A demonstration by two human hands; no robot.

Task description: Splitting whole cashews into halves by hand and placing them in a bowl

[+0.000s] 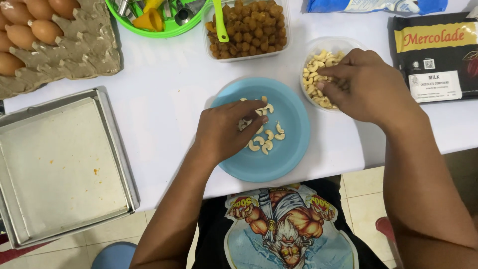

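On the white table (164, 94) we are pinching cashew nuts (266, 142) on the round light-blue plastic plate (294, 144) with our left hand (226, 132), while our right hand (366, 84), fingers pressed together, is picking gently, few pieces at once, in the clear round container of cashews (311, 74).

light: bright, even, from overhead | shadows: soft | focus: sharp | glare: none

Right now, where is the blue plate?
In the head view the blue plate lies near the table's front edge, centre, under the left hand, with cashews on it. The tub of cashews stands just to its right.
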